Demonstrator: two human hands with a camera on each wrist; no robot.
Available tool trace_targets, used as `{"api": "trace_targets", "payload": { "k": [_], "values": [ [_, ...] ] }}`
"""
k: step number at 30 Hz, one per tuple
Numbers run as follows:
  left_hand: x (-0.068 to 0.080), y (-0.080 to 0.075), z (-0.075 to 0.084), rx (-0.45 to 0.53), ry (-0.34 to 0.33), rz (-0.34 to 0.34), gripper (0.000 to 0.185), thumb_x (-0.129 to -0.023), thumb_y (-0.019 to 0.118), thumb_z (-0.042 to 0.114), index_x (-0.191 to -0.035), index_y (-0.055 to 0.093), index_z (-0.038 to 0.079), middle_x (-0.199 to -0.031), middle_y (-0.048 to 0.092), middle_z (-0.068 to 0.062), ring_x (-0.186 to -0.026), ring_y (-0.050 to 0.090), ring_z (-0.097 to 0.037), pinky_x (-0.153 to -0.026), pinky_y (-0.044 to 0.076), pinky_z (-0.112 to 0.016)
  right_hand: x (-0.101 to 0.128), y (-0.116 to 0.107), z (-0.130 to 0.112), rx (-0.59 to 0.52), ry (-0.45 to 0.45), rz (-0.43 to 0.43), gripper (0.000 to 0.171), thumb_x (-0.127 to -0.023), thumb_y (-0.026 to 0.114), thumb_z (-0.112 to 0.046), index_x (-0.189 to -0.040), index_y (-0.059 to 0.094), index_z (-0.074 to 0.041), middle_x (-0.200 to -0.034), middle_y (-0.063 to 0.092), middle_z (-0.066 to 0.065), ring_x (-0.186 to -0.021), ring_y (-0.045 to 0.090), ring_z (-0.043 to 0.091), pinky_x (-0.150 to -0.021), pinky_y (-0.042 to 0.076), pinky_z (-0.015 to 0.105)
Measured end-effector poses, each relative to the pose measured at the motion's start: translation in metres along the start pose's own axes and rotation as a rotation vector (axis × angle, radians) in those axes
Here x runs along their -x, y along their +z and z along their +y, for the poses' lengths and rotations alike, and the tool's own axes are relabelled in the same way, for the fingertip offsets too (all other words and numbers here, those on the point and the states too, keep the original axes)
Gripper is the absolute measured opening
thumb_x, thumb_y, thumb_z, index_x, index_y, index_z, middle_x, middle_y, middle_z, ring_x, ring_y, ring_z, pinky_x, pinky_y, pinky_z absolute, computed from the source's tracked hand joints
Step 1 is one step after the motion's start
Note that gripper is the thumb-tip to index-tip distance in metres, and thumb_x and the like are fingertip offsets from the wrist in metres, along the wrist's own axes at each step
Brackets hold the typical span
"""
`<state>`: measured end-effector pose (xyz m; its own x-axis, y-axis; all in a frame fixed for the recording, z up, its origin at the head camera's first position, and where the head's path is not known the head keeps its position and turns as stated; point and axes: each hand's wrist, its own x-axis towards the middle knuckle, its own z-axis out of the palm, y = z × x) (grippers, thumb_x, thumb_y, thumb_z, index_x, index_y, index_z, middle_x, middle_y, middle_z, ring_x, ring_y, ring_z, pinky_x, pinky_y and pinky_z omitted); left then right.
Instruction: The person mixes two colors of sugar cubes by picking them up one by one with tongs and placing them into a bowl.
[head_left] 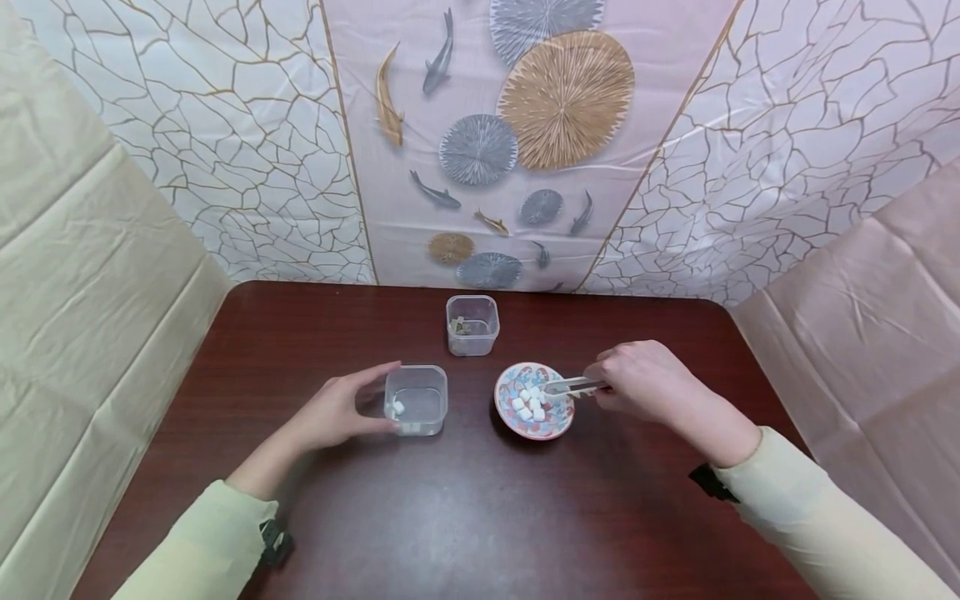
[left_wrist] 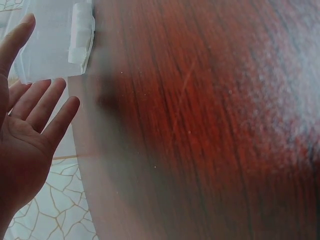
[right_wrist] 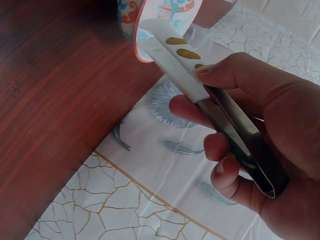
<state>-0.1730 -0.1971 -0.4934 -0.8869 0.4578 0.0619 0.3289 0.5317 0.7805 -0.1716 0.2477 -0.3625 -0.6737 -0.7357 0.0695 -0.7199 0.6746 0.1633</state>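
Note:
On the left, my left hand (head_left: 341,410) holds a clear plastic container (head_left: 431,421) by its near-left and far-left corners, thumb in front and forefinger behind. Small white cubes (left_wrist: 80,32) lie on the container's floor. My right hand (head_left: 647,379) grips metal tongs (head_left: 581,385) with pale tips. In the right wrist view the thumb presses one arm of the tongs (right_wrist: 200,100), and fingers curl round the other side. The tong tips reach over a patterned bowl (head_left: 510,383), right at several white cubes (head_left: 534,404) in it.
A second clear container (head_left: 483,343), with small brownish pieces (head_left: 458,326) inside, stands farther back between the other container and the bowl. Dark wooden table (head_left: 450,517) lies under everything. Patterned cloth (head_left: 420,225) hangs behind its far edge, and pale panels (head_left: 97,333) flank both sides.

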Motion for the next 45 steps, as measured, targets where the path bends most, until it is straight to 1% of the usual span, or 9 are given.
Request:
{"api": "trace_targets", "payload": {
  "k": [5, 9, 13, 18, 24, 30, 35, 40, 45],
  "values": [
    [0.0, -0.001, 0.001, 0.0, 0.005, 0.001, 0.093, -0.08, 0.097, 0.025, -0.159, 0.051, 0.008, -0.147, 0.065, -0.016, -0.133, 0.065, -0.033, -0.112, 0.05, -0.055, -0.001, -0.005, -0.002, 0.018, -0.002, 0.007, 0.022, -0.07, 0.084, -0.012, -0.071, 0.064, -0.023, -0.065, 0.053, -0.012, -0.055, 0.054, 0.016, -0.048, 0.044, 0.037],
    [0.0, -0.001, 0.001, -0.004, 0.006, 0.0, 0.093, -0.08, 0.097, 0.025, -0.159, 0.051, 0.008, -0.146, 0.066, -0.017, -0.133, 0.065, -0.033, -0.112, 0.049, -0.056, -0.005, -0.007, -0.003, -0.007, -0.018, 0.068, 0.023, -0.07, 0.083, -0.01, -0.072, 0.063, -0.022, -0.065, 0.054, -0.011, -0.055, 0.054, 0.016, -0.048, 0.043, 0.036],
    [0.0, -0.001, 0.001, 0.001, -0.004, -0.004, 0.094, -0.08, 0.097, 0.027, -0.159, 0.051, 0.009, -0.147, 0.065, -0.016, -0.134, 0.065, -0.033, -0.113, 0.049, -0.056, -0.011, -0.008, -0.006, -0.057, -0.061, 0.138, 0.02, -0.072, 0.085, -0.012, -0.083, 0.071, -0.021, -0.072, 0.061, -0.008, -0.063, 0.062, 0.017, -0.052, 0.048, 0.038],
    [0.0, -0.002, 0.0, 0.001, 0.013, 0.005, 0.094, -0.079, 0.098, 0.027, -0.158, 0.052, 0.009, -0.146, 0.066, -0.017, -0.132, 0.066, -0.034, -0.111, 0.05, -0.056, -0.028, -0.009, -0.015, -0.099, -0.137, 0.215, 0.028, -0.079, 0.087, -0.018, -0.106, 0.081, -0.014, -0.087, 0.073, -0.004, -0.08, 0.073, 0.018, -0.062, 0.057, 0.038],
    [-0.001, -0.001, -0.001, 0.006, 0.018, 0.003, 0.094, -0.078, 0.098, 0.025, -0.158, 0.052, 0.008, -0.146, 0.066, -0.016, -0.131, 0.067, -0.032, -0.111, 0.051, -0.052, -0.057, -0.008, -0.031, -0.114, -0.217, 0.251, 0.03, -0.081, 0.083, -0.017, -0.11, 0.081, -0.012, -0.09, 0.074, -0.003, -0.081, 0.073, 0.018, -0.061, 0.057, 0.037],
    [-0.001, 0.0, 0.0, 0.01, 0.022, 0.004, 0.093, -0.079, 0.098, 0.023, -0.158, 0.052, 0.007, -0.146, 0.066, -0.017, -0.131, 0.067, -0.033, -0.111, 0.051, -0.053, -0.084, -0.006, -0.047, -0.075, -0.267, 0.214, 0.03, -0.082, 0.083, -0.02, -0.111, 0.081, -0.016, -0.092, 0.076, -0.006, -0.081, 0.072, 0.014, -0.06, 0.055, 0.034],
    [-0.001, -0.001, 0.0, 0.011, 0.033, 0.005, 0.092, -0.079, 0.097, 0.021, -0.158, 0.052, 0.007, -0.147, 0.065, -0.018, -0.132, 0.066, -0.034, -0.112, 0.05, -0.054, -0.106, -0.003, -0.058, -0.045, -0.295, 0.155, 0.02, -0.083, 0.082, -0.021, -0.103, 0.077, -0.019, -0.09, 0.075, -0.008, -0.078, 0.071, 0.013, -0.057, 0.054, 0.034],
    [0.0, -0.001, 0.0, 0.013, 0.042, 0.005, 0.092, -0.079, 0.098, 0.023, -0.158, 0.052, 0.008, -0.147, 0.065, -0.018, -0.132, 0.066, -0.034, -0.112, 0.05, -0.053, -0.126, 0.005, -0.07, -0.053, -0.297, 0.069, 0.013, -0.083, 0.079, -0.021, -0.096, 0.075, -0.022, -0.083, 0.07, -0.008, -0.075, 0.068, 0.014, -0.057, 0.053, 0.036],
    [-0.001, -0.002, 0.0, 0.02, 0.034, 0.002, 0.092, -0.08, 0.098, 0.024, -0.158, 0.052, 0.008, -0.147, 0.064, -0.018, -0.132, 0.066, -0.033, -0.111, 0.051, -0.053, -0.144, 0.015, -0.08, -0.047, -0.31, 0.021, 0.01, -0.081, 0.08, -0.02, -0.084, 0.07, -0.021, -0.075, 0.063, -0.009, -0.072, 0.065, 0.014, -0.057, 0.052, 0.038]
  ]
}}
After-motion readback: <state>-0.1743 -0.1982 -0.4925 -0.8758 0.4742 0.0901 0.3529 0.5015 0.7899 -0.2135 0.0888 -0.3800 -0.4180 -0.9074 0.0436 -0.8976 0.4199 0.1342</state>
